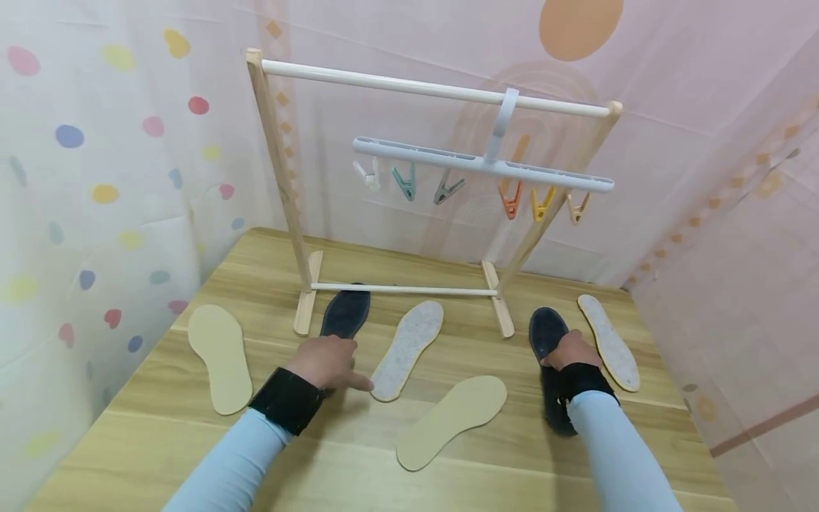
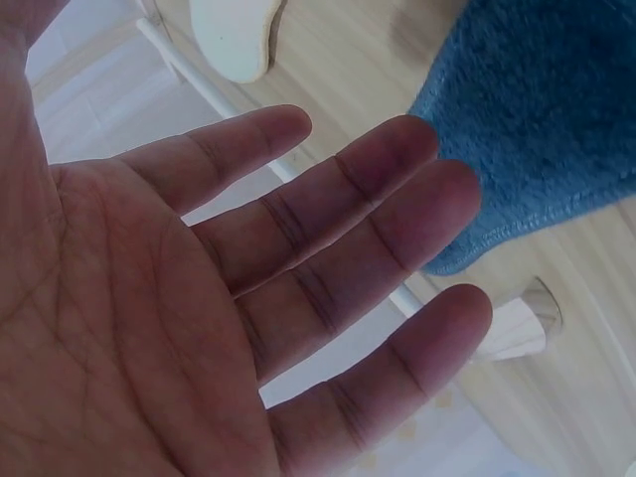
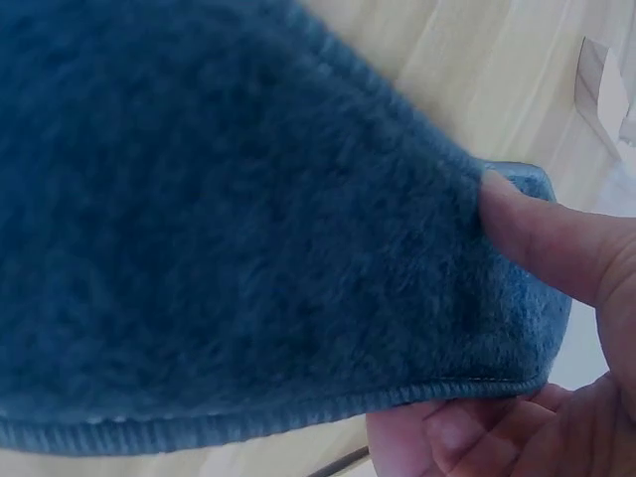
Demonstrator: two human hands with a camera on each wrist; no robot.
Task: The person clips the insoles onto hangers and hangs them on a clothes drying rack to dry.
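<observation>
On the far left of the wooden table (image 1: pixel 192 427) lies a tan insole (image 1: pixel 220 358), flat and untouched. Next comes the left hand (image 1: pixel 328 361), spread with straight fingers (image 2: pixel 368 189), palm down over the heel end of a dark blue insole (image 1: pixel 346 311) whose toe points under the bottom bar of the drying rack (image 1: pixel 281 178). The wrist view shows the fleecy blue edge just beyond the fingertips, so whether the hand actually touches it cannot be told. Just beside it, to the right, lies a grey felt insole (image 1: pixel 407 348), and nearer the table's front edge a second tan insole (image 1: pixel 451 421).

Above, a clip hanger (image 1: pixel 483 165) hangs from the rack's top rail with six coloured pegs, all empty.

Further right, the right hand (image 1: pixel 569 350) pinches the second dark blue insole (image 1: pixel 550 334) — thumb (image 3: pixel 556 243) on the fleecy top, fingers curled beneath its edge. A second grey felt insole (image 1: pixel 608 341) lies just beside it on the right.

To do this well, I judge the right hand's grip should stay near the end of the insole, leaving the other end free to meet a peg. The left hand would do better to curl under its insole's rim than to press flat — the fleece looks soft and floppy, and a flat palm only slides it across the wood.
</observation>
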